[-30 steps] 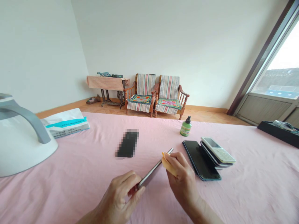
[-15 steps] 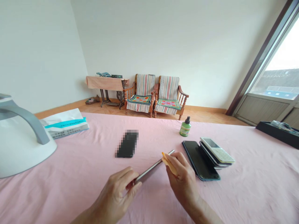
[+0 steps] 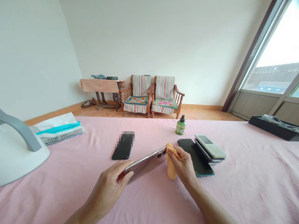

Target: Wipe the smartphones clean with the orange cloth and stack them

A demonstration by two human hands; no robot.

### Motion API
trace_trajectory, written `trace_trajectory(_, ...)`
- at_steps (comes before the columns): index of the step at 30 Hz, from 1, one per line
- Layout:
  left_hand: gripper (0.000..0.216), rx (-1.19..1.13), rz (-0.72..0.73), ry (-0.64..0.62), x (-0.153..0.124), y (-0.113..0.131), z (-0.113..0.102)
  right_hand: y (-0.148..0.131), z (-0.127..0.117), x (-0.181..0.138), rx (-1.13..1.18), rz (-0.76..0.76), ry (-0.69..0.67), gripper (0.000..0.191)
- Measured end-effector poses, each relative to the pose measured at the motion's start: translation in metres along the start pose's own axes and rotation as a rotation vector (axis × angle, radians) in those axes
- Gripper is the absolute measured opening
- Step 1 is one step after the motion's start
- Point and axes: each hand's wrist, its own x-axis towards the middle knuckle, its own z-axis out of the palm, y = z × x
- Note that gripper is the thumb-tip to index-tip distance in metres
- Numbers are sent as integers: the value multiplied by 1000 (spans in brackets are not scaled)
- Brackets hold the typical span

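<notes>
My left hand [image 3: 109,186] grips the near end of a pinkish-grey smartphone [image 3: 146,163], held tilted above the pink tablecloth [image 3: 245,174] with its back turned towards me. My right hand [image 3: 184,166] pinches a small orange cloth [image 3: 171,160] against the phone's far end, by the camera. Just right of that hand lies a stack of phones [image 3: 202,152], a white keypad phone [image 3: 210,145] on top. A black phone [image 3: 123,147] lies flat to the left.
A small green bottle [image 3: 180,126] stands behind the stack. A white appliance with a grey handle [image 3: 16,149] sits at the left edge, a white and teal packet [image 3: 56,128] behind it. A black tray [image 3: 273,127] lies far right. Two chairs stand by the wall.
The phone has turned from edge-on so its broad back now shows. The orange cloth has shifted to the phone's far end. The camera view moved slightly rightward.
</notes>
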Motion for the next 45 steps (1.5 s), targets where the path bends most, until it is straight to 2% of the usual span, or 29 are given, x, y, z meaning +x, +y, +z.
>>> trace_trajectory(12, 19, 21, 50, 32, 5, 0, 4, 4, -2, 2, -238, -45, -160, 22)
trace_trajectory(19, 19, 6, 32, -1, 3, 1, 4, -6, -5, 7, -238, -25, -166, 23)
trace_trajectory(25, 14, -21, 3, -1, 2, 1, 3, 0, 0, 4, -222, 16, -239, 22)
trace_trajectory(29, 16, -108, -141, 1, -1, -1, 4, -3, -8, 7, -159, 41, -259, 14)
trace_trajectory(31, 21, -212, -253, -36, -3, -3, 7, -9, -17, 10, -108, 51, -267, 18)
trace_trajectory(34, 26, -365, -370, -105, -4, -4, 12, -21, -31, 12, 125, 100, -291, 30)
trace_trajectory(37, 25, -383, -366, -113, -2, -4, 14, -32, -39, 10, 361, 121, -297, 33)
trace_trajectory(45, 29, -182, -339, -72, 2, -10, 7, -43, -33, 2, 463, 60, -213, 28)
